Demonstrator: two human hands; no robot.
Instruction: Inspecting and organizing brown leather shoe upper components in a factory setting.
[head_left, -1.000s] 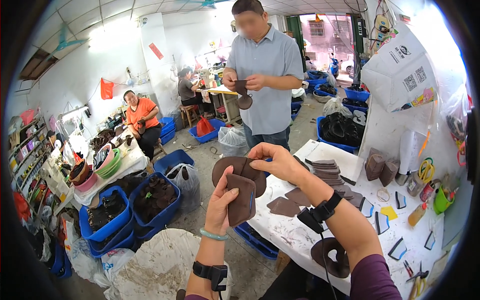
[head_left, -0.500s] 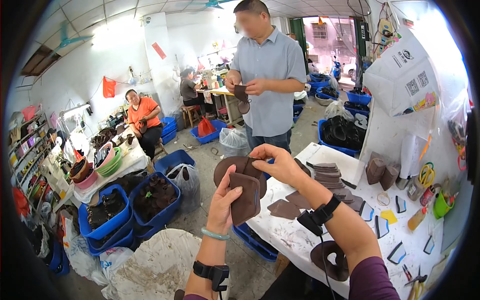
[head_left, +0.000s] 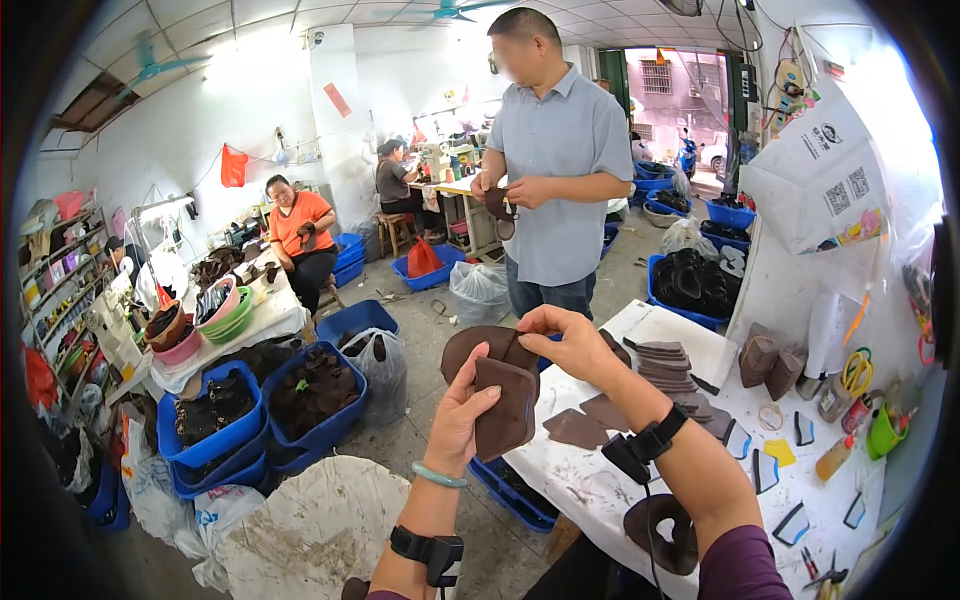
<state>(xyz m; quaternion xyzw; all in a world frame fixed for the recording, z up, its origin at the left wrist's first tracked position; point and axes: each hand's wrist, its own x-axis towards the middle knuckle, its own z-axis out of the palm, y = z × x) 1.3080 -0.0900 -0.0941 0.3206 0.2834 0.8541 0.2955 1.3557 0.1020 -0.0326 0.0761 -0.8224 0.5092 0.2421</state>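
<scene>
My left hand (head_left: 455,415) grips a stack of brown fabric-like pieces, with the thumb lying over a flat, angular brown piece (head_left: 507,412) that has a short blue mark at its edge. Behind it is a larger rounded brown piece (head_left: 462,350). My right hand (head_left: 570,345) pinches the upper right edge of that rounded piece, fingertips together. Both hands are held up beside the white work table (head_left: 590,485). On the table lie a pile of brown pieces (head_left: 664,368), loose flat brown pieces (head_left: 577,429) and a curved brown piece with a hole (head_left: 642,520).
A person in a grey-blue shirt (head_left: 560,180) stands across from me, handling brown pieces. Blue tubs (head_left: 345,425) of dark pieces stand at left, beside a round cloth-covered surface (head_left: 310,530). Blue-edged pieces (head_left: 792,524), scissors (head_left: 856,372) and pliers lie at right.
My view has shifted slightly left. The right fingers have moved a little along the rounded piece's edge, and the held pieces have turned slightly. The standing person has turned their brown pieces.
</scene>
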